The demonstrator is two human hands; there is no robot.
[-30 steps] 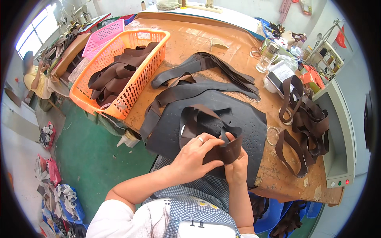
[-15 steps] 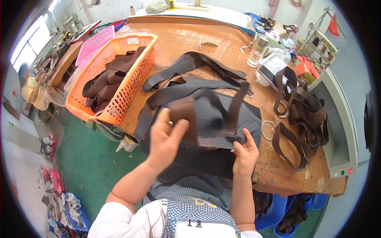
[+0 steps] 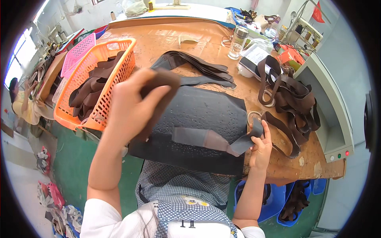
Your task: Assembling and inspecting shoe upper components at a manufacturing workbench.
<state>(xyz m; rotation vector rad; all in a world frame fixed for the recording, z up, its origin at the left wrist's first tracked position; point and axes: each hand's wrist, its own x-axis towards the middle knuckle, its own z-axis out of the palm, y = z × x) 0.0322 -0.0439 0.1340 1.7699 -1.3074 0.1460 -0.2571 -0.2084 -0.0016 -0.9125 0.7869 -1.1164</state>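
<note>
My left hand (image 3: pixel 129 105), blurred by motion, is raised beside the orange basket (image 3: pixel 133 55) and closed around a folded dark brown strip (image 3: pixel 166 85). My right hand (image 3: pixel 260 150), over the right edge of a black sheet (image 3: pixel 202 105), pinches the curled end of another strip (image 3: pixel 216 141). That strip is brown and dark grey and stretches left across the sheet. The sheet is speckled with what look like droplets or small marks. Beyond it a fanned stack of dark strips (image 3: pixel 194 65) rests on the brown-covered table. More brown strips (image 3: pixel 93 89) fill the basket.
A looped heap of brown strips (image 3: pixel 295 99) lies at the right, beside a pale grey machine housing (image 3: pixel 331 115). A glass bottle (image 3: pixel 238 43) stands at the back. Blue bins (image 3: pixel 274 202) sit under the table. Another person (image 3: pixel 22 101) is at far left.
My left hand has swung up and left with a brown strip, toward the basket. My right hand has moved slightly right, and the strip it pinches now trails flat over the sheet.
</note>
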